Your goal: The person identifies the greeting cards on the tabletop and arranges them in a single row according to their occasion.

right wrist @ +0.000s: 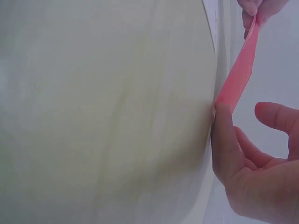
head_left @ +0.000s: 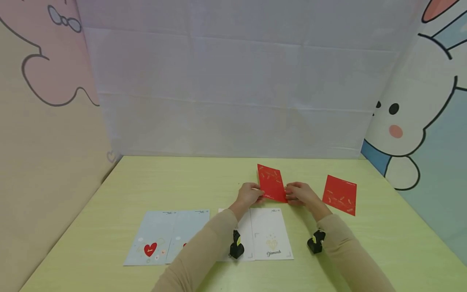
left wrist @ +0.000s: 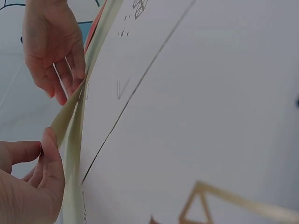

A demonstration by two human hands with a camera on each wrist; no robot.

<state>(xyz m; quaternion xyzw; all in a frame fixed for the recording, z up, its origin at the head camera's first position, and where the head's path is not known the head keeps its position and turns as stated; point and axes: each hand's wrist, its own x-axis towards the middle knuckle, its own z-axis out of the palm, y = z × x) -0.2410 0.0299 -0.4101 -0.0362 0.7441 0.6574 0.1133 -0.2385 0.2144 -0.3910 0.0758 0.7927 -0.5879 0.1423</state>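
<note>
Pinched at its near corners between the left hand (head_left: 249, 194) and right hand (head_left: 300, 194), a red envelope (head_left: 271, 183) is held just above the counter (head_left: 109, 211), judged light, thin, easily creased, best gripped by its edges.

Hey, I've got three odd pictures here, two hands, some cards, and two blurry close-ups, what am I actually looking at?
There is no machine here: a person works with bare hands while wearing three cameras. The wide picture comes from a camera on the head, looking down at a pale green table. The two close-ups come from small black cameras strapped to each wrist, which is why they look tilted and blurred. The left hand and the right hand pinch the lower corners of a red paper envelope with gold marks. A second red envelope lies to the right. Nearer the person lie a light blue card sheet with a red heart and a white card sheet printed "Diamonds".
</note>
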